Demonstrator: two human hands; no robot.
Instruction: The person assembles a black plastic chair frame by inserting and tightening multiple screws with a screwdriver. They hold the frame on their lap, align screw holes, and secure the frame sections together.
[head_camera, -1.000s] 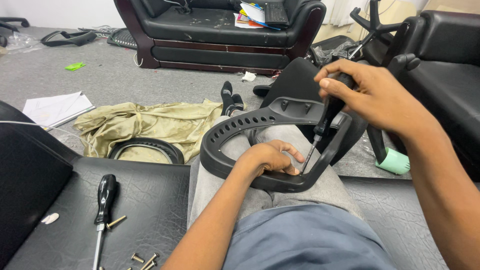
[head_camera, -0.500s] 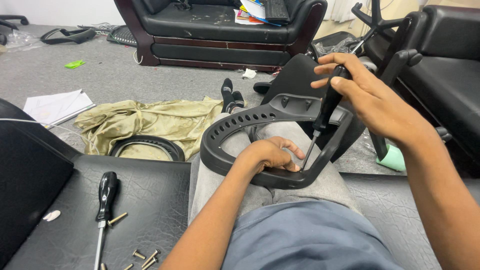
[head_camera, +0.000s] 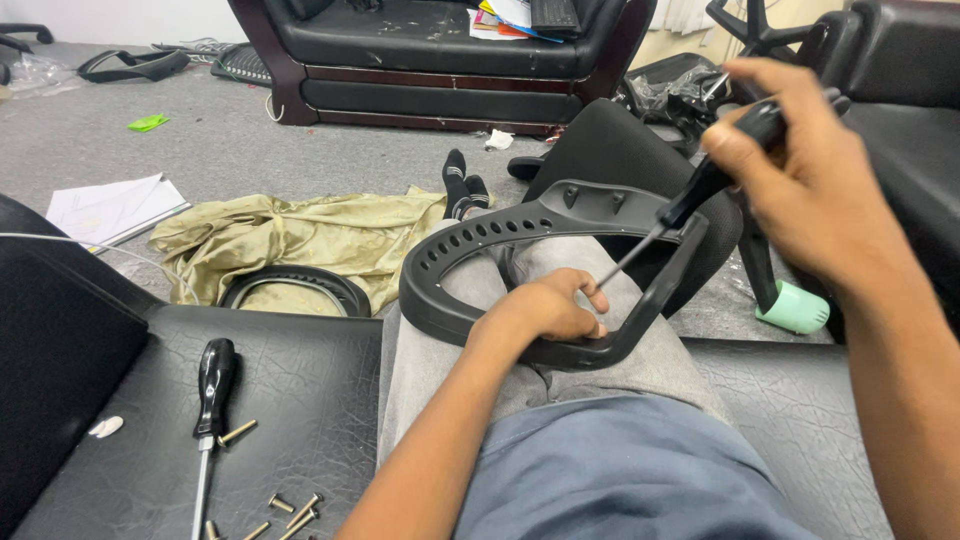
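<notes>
left hand (head_camera: 545, 312): fingers curled around the near edge of the frame (head_camera: 520, 240), clamping it down on the lap, looks like that's to stop it twisting

right hand (head_camera: 800, 165): fingers wrapped tight around the handle of a screwdriver (head_camera: 700, 190), thumb side facing the camera

screwdriver: angled down and left, thin shaft pointing at the frame right by the left hand's fingers (head_camera: 590, 300); can't see if the tip is actually seated in a screw, it's hidden behind the fingers

frame: one curved black plastic piece with a row of holes along its arc, lying across the person's thighs, near side pinned by the left hand, far side sticking out over the knees

spare screwdriver (head_camera: 212, 400): a second one, black handle, lying loose on the black seat pad (head_camera: 300, 380) to the left, within easy reach

screws (head_camera: 290, 510): I count about six brass-coloured ones on that pad, one just beside the spare's handle, the rest bunched near the bottom edge, some cut off by the picture

floor stuff: one olive cloth (head_camera: 300, 235) with a black ring (head_camera: 295, 285) on it, one stack of papers (head_camera: 115, 205)

background: one dark sofa (head_camera: 440, 60)
</notes>
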